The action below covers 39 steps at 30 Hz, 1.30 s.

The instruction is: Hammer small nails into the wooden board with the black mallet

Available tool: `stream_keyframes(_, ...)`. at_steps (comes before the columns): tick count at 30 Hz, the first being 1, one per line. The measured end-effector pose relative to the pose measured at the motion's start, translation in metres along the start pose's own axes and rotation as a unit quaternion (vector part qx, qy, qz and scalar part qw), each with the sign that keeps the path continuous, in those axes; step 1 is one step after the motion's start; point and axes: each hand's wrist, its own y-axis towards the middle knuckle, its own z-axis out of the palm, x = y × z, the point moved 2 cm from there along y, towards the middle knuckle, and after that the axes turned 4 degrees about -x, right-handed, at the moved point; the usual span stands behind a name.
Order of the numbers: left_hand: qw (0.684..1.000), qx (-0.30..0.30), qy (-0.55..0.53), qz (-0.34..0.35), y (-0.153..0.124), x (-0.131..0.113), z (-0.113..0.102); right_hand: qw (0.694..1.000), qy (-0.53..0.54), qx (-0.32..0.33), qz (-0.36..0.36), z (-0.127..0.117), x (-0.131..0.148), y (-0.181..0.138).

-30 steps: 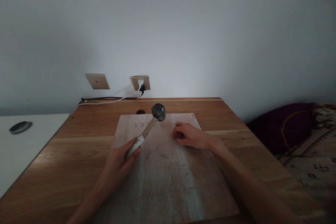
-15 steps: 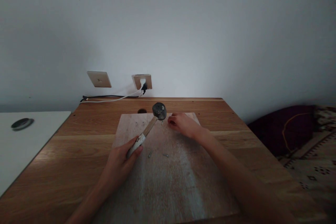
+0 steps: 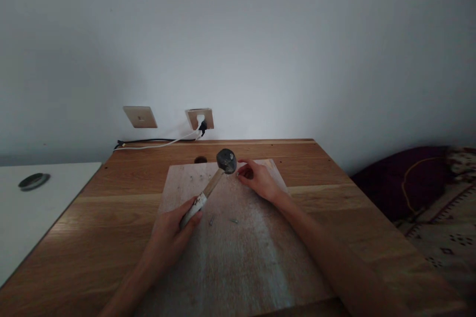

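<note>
Your left hand [image 3: 174, 225] is wrapped around the pale, partly white-coated handle of a hammer [image 3: 210, 185], its dark head tilted up and away from you, over the far part of the board. Your right hand [image 3: 260, 181] is at the far right part of the board, fingers curled and thumb and forefinger bent toward each other just beside the hammer head; you cannot tell here whether they pinch anything. Beneath both lies a worn wooden board [image 3: 238, 262], flat on the wooden bench [image 3: 330, 208]. Nearer you than the hammer head, two small metal fasteners [image 3: 233, 220] lie apart on the board, and tiny specks dot its far left part. Past its far edge is a dark round spot [image 3: 201, 159] in the bench. Behind, a white cable [image 3: 159, 146] runs to a wall socket [image 3: 200, 119], near a second wall plate [image 3: 140, 117]. Off to the right sits a purple cushion [image 3: 401, 181].
</note>
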Motion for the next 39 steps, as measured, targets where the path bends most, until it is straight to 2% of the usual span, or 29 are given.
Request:
stream_keyframes(6,1.000,0.012,-0.008,0.013,0.001,-0.008,0.000,1.000,0.022,-0.018,-0.006,0.002,-0.003,0.001)
stream_keyframes(15,1.000,-0.006,-0.009,0.020,0.005,-0.012,-0.003,0.999,-0.032,-0.031,0.000,-0.001,0.000,0.002)
stream_keyframes(24,0.999,0.043,-0.005,0.024,0.017,-0.031,-0.001,0.998,-0.058,-0.032,0.008,0.000,0.002,0.002)
stream_keyframes(28,0.998,0.058,0.000,0.019,0.020,-0.029,0.001,0.997,-0.065,-0.034,0.020,0.001,0.001,0.003)
stream_keyframes(33,0.999,0.046,0.015,0.006,0.015,-0.024,-0.003,0.997,-0.060,-0.030,0.032,0.000,0.002,0.002)
stream_keyframes(39,0.998,0.065,-0.005,0.017,0.013,-0.028,-0.001,0.996,-0.067,-0.039,0.042,0.000,-0.001,0.003)
